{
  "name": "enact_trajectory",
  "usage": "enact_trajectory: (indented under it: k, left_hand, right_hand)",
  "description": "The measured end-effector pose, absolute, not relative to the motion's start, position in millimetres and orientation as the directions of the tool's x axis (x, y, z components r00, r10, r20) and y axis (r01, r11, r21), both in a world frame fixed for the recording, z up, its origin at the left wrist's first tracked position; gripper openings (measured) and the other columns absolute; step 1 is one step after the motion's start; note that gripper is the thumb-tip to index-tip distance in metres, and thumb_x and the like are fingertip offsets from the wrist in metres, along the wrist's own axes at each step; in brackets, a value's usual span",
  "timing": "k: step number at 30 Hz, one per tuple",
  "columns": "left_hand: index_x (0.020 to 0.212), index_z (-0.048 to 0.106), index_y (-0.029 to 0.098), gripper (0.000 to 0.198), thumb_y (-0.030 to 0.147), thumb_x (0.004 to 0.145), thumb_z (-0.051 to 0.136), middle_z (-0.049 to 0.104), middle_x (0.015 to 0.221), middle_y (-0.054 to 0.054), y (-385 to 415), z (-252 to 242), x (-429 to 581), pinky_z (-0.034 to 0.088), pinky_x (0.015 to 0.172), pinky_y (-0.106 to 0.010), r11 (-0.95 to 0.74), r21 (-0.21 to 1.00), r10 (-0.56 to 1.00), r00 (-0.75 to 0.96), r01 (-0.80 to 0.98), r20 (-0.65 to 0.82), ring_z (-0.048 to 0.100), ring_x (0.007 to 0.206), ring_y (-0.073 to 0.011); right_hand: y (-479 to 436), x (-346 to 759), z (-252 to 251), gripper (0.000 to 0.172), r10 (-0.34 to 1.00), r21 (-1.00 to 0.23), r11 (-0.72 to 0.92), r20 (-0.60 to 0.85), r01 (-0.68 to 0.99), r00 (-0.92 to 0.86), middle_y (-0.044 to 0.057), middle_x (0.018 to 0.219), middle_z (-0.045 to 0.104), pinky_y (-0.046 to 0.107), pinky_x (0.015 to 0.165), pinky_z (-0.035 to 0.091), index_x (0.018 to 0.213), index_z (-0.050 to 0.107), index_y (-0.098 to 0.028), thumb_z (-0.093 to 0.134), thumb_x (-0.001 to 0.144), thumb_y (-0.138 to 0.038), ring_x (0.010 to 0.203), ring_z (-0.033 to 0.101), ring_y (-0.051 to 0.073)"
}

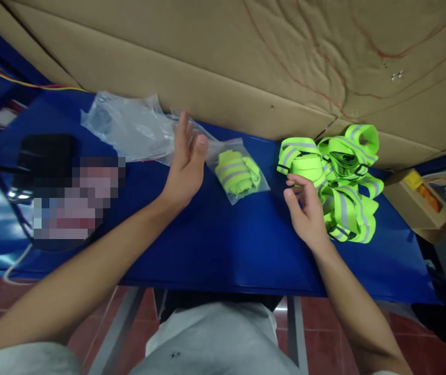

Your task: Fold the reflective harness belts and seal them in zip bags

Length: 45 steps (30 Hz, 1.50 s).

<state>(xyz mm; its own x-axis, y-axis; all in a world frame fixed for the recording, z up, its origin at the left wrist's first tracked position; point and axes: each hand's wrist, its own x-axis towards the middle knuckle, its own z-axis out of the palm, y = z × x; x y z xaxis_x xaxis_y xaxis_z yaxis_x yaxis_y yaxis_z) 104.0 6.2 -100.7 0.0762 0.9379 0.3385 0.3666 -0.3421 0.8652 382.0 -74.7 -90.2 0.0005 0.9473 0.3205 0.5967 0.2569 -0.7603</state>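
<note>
A clear plastic bag with a folded neon-green reflective strap inside lies on the blue table, between my two hands. My left hand is raised at the bag's left, fingers stretched and holding nothing. Behind it a pile of clear plastic bags rests along the back of the table. Over on the right, several bundled neon-green reflective straps with grey stripes and black buckles are heaped together. My right hand hovers at the left edge of that heap, fingers loosely curled and apart, with nothing in them.
A blue-covered table spans the view, backed by a brown cardboard panel with thin red wires. At the left are a black box and a blurred-out object. An open cardboard box stands at the right end.
</note>
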Motion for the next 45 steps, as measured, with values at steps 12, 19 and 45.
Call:
enact_trajectory:
  k: [12,19,45]
  left_hand:
    - [0.137,0.061,0.019,0.037,0.033,0.106,0.048,0.048,0.159,-0.020,-35,-102,128,0.036,0.121,-0.060,-0.540,0.504,0.839,0.382,0.674,0.388,0.044,0.149,-0.0370]
    - [0.140,0.059,0.020,0.040,0.035,0.105,0.049,0.049,0.158,-0.020,-39,-98,128,0.037,0.119,-0.059,-0.552,0.470,0.831,0.407,0.689,0.380,0.045,0.148,-0.0378]
    - [0.131,0.066,0.014,0.034,0.028,0.101,0.057,0.056,0.147,-0.023,-56,-109,138,0.041,0.119,-0.058,-0.546,0.578,0.833,0.471,0.607,0.291,0.052,0.144,-0.0375]
  right_hand:
    - [-73,383,-85,0.029,0.894,-0.430,0.345,0.421,0.834,-0.153,0.014,0.128,0.064,0.050,0.113,0.051,0.126,0.067,-0.022,0.059,0.102,-0.037,0.126,0.062,0.028]
    - [-67,392,-93,0.037,0.896,-0.370,0.272,0.433,0.888,-0.094,0.017,0.137,0.056,0.052,0.122,0.043,0.131,0.065,-0.019,0.062,0.099,-0.039,0.139,0.054,0.031]
    - [-12,396,-79,0.050,0.843,-0.334,0.056,0.521,0.941,0.135,0.021,0.118,0.073,0.054,0.095,0.054,0.140,0.059,-0.015,0.057,0.102,-0.047,0.105,0.070,0.036]
